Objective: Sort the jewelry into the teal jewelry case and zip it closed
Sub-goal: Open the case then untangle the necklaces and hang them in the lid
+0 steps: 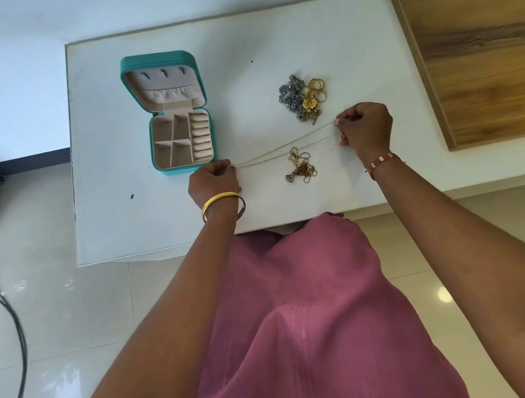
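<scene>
Both hands pinch a thin chain (284,150), stretched between left hand (214,180) and right hand (366,131) near the table's (140,226) front edge, open case (180,143) just behind the left.

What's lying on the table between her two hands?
In the head view, a thin chain stretches from left hand to right hand; a tangled gold necklace lies beneath.

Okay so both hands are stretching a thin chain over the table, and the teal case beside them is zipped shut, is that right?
Not quite. The head view shows the teal case lying open, lid back and its beige compartments bare, not zipped shut. The rest holds: the left hand and right hand each pinch an end of the thin chain stretched over the table.
</scene>
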Tool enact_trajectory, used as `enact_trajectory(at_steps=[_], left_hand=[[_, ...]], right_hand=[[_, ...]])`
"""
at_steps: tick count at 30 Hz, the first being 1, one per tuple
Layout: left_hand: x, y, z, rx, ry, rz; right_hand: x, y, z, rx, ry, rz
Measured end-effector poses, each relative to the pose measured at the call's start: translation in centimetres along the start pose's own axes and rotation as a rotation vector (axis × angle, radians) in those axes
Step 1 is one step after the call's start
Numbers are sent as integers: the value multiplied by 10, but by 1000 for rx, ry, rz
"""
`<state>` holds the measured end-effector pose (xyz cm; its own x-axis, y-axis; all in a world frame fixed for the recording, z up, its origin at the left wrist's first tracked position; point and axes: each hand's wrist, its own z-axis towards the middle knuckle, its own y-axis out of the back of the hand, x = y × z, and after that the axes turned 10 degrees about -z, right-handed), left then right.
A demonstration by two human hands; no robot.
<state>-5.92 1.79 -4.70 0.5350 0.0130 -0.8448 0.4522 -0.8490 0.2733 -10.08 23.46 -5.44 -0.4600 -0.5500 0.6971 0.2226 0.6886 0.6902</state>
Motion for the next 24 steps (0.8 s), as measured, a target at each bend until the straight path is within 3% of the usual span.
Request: enact_trajectory(at_steps=[8, 11, 15, 24], left_hand=[[-2, 0, -1, -14, 6, 0], [-1, 2, -2, -31, 87, -123], [6, 8, -12, -33, 231, -328], [11, 4, -46, 99, 280, -416]], right_hand=[[-4, -4, 2, -25, 56, -89], [-4, -4, -3, -33, 77, -92], [0, 1, -29, -54, 250, -177], [0, -13, -85, 239, 471, -438]])
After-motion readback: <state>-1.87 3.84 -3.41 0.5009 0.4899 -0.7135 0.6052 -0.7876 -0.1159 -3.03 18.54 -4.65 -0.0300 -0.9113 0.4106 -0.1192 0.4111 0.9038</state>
